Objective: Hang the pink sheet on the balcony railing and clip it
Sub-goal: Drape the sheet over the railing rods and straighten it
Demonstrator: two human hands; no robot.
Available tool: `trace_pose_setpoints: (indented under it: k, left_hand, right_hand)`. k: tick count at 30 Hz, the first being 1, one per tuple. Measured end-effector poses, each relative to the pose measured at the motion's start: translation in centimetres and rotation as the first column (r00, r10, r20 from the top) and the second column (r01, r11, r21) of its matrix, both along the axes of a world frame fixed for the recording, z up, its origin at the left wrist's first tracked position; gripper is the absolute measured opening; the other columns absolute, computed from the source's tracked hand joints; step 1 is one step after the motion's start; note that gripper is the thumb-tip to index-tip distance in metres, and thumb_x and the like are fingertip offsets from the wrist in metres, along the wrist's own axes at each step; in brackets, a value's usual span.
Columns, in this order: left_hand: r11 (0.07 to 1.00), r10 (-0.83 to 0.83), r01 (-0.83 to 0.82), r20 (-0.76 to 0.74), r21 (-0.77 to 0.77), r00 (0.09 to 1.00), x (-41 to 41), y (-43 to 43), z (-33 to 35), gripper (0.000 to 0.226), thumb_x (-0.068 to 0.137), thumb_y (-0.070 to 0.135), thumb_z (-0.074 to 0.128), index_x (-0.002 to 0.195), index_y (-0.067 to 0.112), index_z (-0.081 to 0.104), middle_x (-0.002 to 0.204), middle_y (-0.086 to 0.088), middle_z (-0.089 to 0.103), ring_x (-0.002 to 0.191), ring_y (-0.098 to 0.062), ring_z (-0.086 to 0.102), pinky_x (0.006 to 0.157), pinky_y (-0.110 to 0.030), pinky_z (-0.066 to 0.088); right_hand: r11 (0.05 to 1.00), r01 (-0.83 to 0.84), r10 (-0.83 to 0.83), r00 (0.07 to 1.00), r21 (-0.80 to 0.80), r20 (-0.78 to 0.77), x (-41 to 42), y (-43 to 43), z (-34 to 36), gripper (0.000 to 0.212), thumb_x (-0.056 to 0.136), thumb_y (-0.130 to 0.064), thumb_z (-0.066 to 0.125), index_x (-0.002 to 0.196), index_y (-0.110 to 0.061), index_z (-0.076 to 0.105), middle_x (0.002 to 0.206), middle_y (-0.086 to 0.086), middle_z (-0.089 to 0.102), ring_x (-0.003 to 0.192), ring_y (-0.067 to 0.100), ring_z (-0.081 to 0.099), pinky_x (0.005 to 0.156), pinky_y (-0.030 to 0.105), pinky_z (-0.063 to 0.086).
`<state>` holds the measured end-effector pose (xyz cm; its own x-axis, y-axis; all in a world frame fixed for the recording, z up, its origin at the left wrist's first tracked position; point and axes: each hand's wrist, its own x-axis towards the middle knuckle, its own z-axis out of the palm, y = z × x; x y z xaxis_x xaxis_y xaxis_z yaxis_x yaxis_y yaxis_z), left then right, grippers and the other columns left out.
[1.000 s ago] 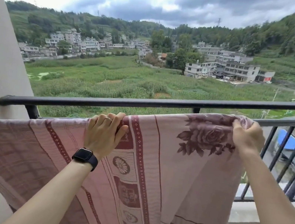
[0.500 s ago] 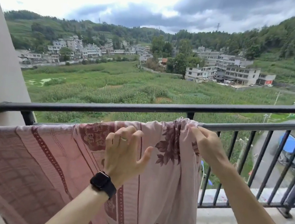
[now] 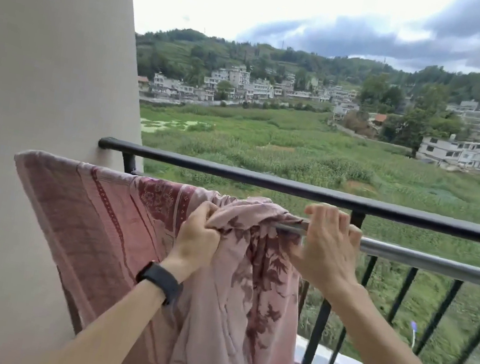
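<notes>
Pink sheet (image 3: pixel 117 225) got bunched toward the wall (image 3: pixel 47 54) end
Left hand (image 3: pixel 196 238) clutches the gathered folds, right hand (image 3: pixel 325 250) curls over the rail (image 3: pixel 440 266) just beside them.

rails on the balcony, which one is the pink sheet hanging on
The lower silver rail, nearer the person: the pink sheet drapes over it and the right hand grips it. The black top rail behind has no cloth on it.

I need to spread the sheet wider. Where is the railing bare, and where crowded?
The silver rail is bare from the right hand to the frame's right edge. The black top rail is bare all along, from the wall rightward. Crowded: the pink sheet bunches between the left hand and right hand.
</notes>
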<state>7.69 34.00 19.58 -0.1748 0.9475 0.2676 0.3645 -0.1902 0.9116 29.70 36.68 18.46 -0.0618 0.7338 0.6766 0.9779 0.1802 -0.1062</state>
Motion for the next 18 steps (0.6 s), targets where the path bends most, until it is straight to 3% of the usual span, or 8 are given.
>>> trace_pose_setpoints:
  k: [3, 5, 7, 9, 10, 12, 15, 18]
  left_hand:
    - [0.995, -0.073, 0.079, 0.091, -0.057, 0.993, -1.9, 0.6, 3.6, 0.031, 0.062, 0.005, 0.044, 0.09, 0.012, 0.056, 0.081, -0.008, 0.056, 0.075, -0.023, 0.051, 0.066, -0.033, 0.042]
    - [0.991, -0.101, 0.107, 0.072, -0.086, 0.992, -3.3, 0.9, 5.7, 0.032, 0.062, 0.021, 0.061, 0.092, 0.011, 0.055, 0.085, -0.009, 0.057, 0.082, -0.024, 0.052, 0.072, -0.036, 0.041]
    - [0.984, -0.142, 0.104, -0.286, -0.144, 0.947, -4.0, 1.0, 6.7, 0.054, 0.067, 0.047, 0.076, 0.105, 0.02, 0.05, 0.097, -0.002, 0.064, 0.089, -0.023, 0.061, 0.08, -0.037, 0.048]
    - [0.993, -0.055, -0.05, -0.788, -0.107, 0.613, -4.3, 0.6, 6.3, 0.068, 0.069, 0.059, 0.073, 0.12, 0.032, 0.037, 0.103, 0.0, 0.058, 0.091, -0.023, 0.062, 0.08, -0.041, 0.053]
    - [0.994, 0.026, -0.107, -0.907, -0.021, 0.419, -4.5, 0.5, 5.9, 0.069, 0.073, 0.058, 0.069, 0.126, 0.035, 0.032, 0.106, -0.003, 0.054, 0.091, -0.028, 0.062, 0.078, -0.044, 0.054]
    - [0.984, 0.165, -0.114, -0.94, 0.136, 0.298, -5.6, 0.7, 5.8, 0.06, 0.084, 0.056, 0.06, 0.13, 0.032, 0.029, 0.107, -0.009, 0.049, 0.088, -0.036, 0.062, 0.073, -0.049, 0.055]
    - [0.972, 0.2, -0.197, -0.887, 0.127, 0.417, -8.5, 1.1, 7.8, 0.043, 0.082, 0.044, 0.066, 0.115, 0.027, 0.043, 0.098, -0.004, 0.062, 0.084, -0.029, 0.064, 0.071, -0.041, 0.054]
    - [0.979, 0.114, -0.197, -0.661, -0.052, 0.741, -11.3, 1.6, 10.0, 0.028, 0.073, 0.019, 0.074, 0.096, 0.032, 0.064, 0.086, 0.004, 0.071, 0.078, -0.017, 0.066, 0.067, -0.032, 0.051]
  right_hand:
    - [0.952, 0.003, 0.012, 0.999, -0.305, 0.046, -0.8, 1.6, 2.5, 0.062, 0.082, -0.072, 0.053, 0.125, -0.028, 0.045, 0.11, -0.007, 0.062, 0.096, 0.02, 0.057, 0.092, 0.047, 0.04]
    - [0.86, -0.126, 0.176, 0.983, -0.494, 0.055, -1.4, 2.6, 4.7, 0.048, 0.083, -0.076, 0.051, 0.108, -0.035, 0.056, 0.1, -0.01, 0.067, 0.088, 0.015, 0.061, 0.084, 0.037, 0.047]
    - [0.707, -0.339, 0.366, 0.926, -0.621, -0.089, -1.8, 3.5, 6.3, 0.042, 0.081, -0.072, 0.059, 0.1, -0.035, 0.063, 0.094, -0.01, 0.069, 0.083, 0.011, 0.066, 0.067, 0.027, 0.051]
    - [0.58, -0.492, 0.436, 0.861, -0.649, -0.263, -2.3, 4.6, 7.3, 0.034, 0.081, -0.063, 0.069, 0.095, -0.033, 0.072, 0.088, -0.009, 0.072, 0.078, 0.007, 0.069, 0.058, 0.019, 0.05]
    - [0.568, -0.502, 0.45, 0.853, -0.652, -0.265, -2.6, 5.2, 7.9, 0.032, 0.08, -0.06, 0.071, 0.092, -0.031, 0.075, 0.087, -0.008, 0.073, 0.078, 0.008, 0.069, 0.057, 0.019, 0.047]
    - [0.609, -0.473, 0.477, 0.86, -0.636, -0.183, -3.4, 6.5, 9.0, 0.027, 0.082, -0.053, 0.072, 0.086, -0.027, 0.075, 0.088, -0.002, 0.073, 0.082, 0.016, 0.066, 0.062, 0.026, 0.046]
    - [0.72, -0.484, 0.466, 0.868, -0.498, -0.171, -4.8, 8.4, 10.8, 0.011, 0.092, -0.033, 0.065, 0.096, -0.026, 0.074, 0.098, 0.001, 0.074, 0.086, 0.02, 0.065, 0.069, 0.028, 0.054]
    - [0.876, -0.395, 0.379, 0.918, -0.275, -0.113, -8.1, 10.8, 12.1, 0.035, 0.096, -0.006, 0.045, 0.118, -0.021, 0.067, 0.099, 0.008, 0.07, 0.08, 0.024, 0.06, 0.064, 0.031, 0.05]
